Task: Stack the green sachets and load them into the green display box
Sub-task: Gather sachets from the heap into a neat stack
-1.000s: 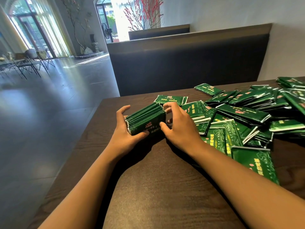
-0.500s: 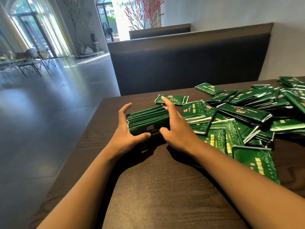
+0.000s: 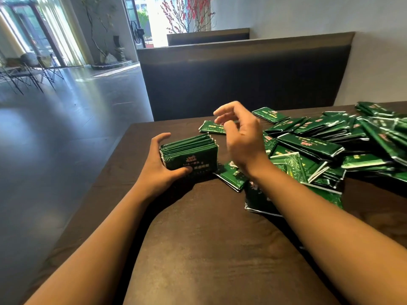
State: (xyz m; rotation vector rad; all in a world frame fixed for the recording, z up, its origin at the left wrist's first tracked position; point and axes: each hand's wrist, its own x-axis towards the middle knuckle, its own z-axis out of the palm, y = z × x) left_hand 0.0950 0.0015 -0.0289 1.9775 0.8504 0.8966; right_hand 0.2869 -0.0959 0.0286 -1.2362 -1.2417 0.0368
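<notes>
The left hand [image 3: 161,170] has a grip on a stack of green sachets [image 3: 191,153], with the thumb pressed on the near face and the fingers curled round the far side. The stack stands on its edge on the dark brown worktop [image 3: 211,238], near the left edge. All the sachets in it are lined up side by side like cards, so their thin top edges show as green stripes. The near face is dark green with small pale marks and writing, too blurry to read. The right hand [image 3: 242,139] is up in the air just right of the stack. It holds nothing, and its fingers are loose and bent a little. One single sachet [image 3: 212,128] lies flat behind the stack. Another sachet [image 3: 231,176] lies flat just beside the stack, under the right wrist. A big messy pile of loose sachets [image 3: 330,148] covers the right side of the worktop. They are shiny and dark green with white edges, and they lie across each other in every direction. A dark bench back [image 3: 242,78] stands behind the worktop.
</notes>
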